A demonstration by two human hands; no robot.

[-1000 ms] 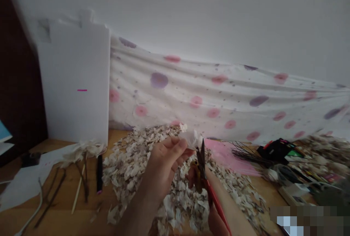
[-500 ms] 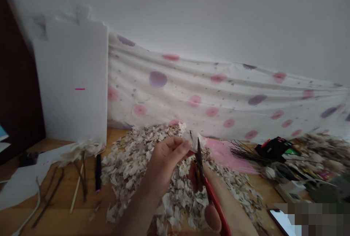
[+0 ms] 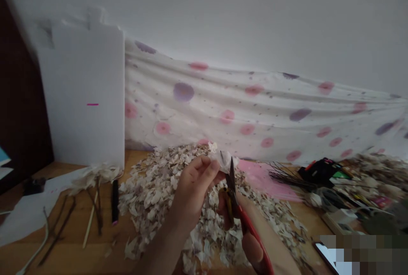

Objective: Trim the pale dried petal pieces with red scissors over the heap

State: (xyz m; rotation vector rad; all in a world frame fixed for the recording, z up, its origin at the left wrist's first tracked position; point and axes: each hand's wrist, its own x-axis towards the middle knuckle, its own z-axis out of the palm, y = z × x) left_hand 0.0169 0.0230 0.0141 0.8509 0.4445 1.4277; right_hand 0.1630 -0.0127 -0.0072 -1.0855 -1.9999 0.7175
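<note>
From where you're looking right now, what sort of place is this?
Probably an indoor craft workspace: a wide heap of thin off-white petal-like pieces lies on a brown wooden tabletop, with red-handled metal scissors held above the heap.

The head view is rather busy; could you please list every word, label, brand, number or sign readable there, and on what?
No readable text anywhere.
White panel: only a short pink line, no lettering.
Paper sheet at left: faint pink marks, too small to read.
Phone screen: nothing legible.
</note>
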